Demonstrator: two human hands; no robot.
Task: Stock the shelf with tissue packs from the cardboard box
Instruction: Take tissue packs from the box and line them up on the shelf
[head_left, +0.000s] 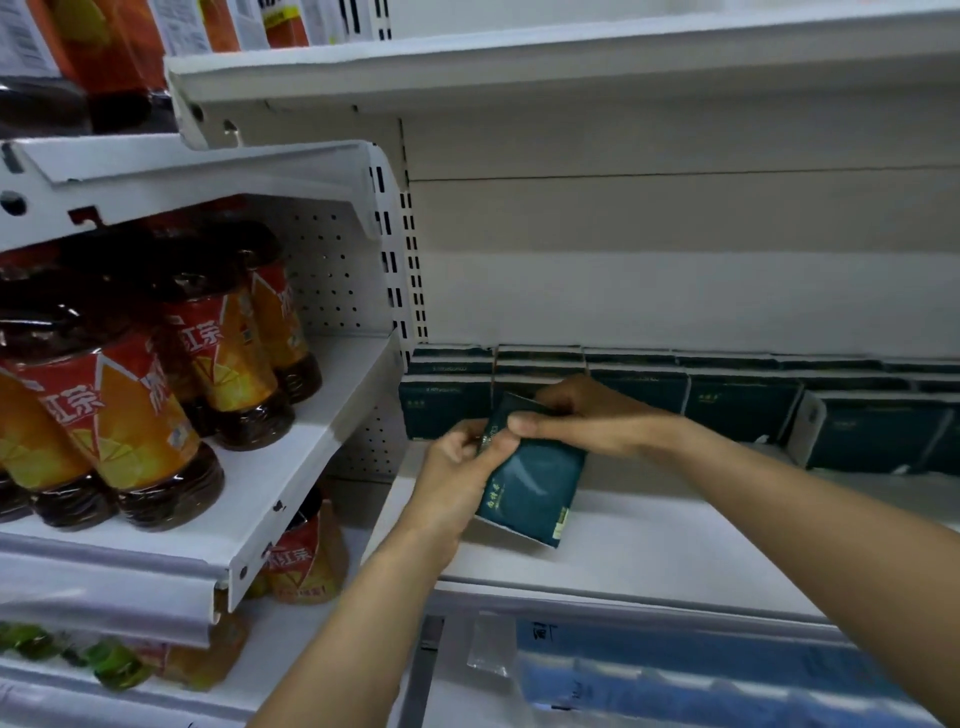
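A dark green tissue pack (535, 483) is tilted over the white shelf (649, 551), its lower edge near the shelf surface. My left hand (457, 467) grips its left side from below. My right hand (576, 410) holds its top edge, thumb on the near face and fingers over the back. Behind them, a row of several matching dark green tissue packs (743, 410) lines the back of the shelf, stacked two high at the left. The cardboard box is out of view.
To the left, a neighbouring shelf (291, 467) carries several dark tea bottles with red and orange labels (218, 358). A white shelf board (519, 67) hangs overhead. Below the shelf's front edge sits a blue price strip (675, 670).
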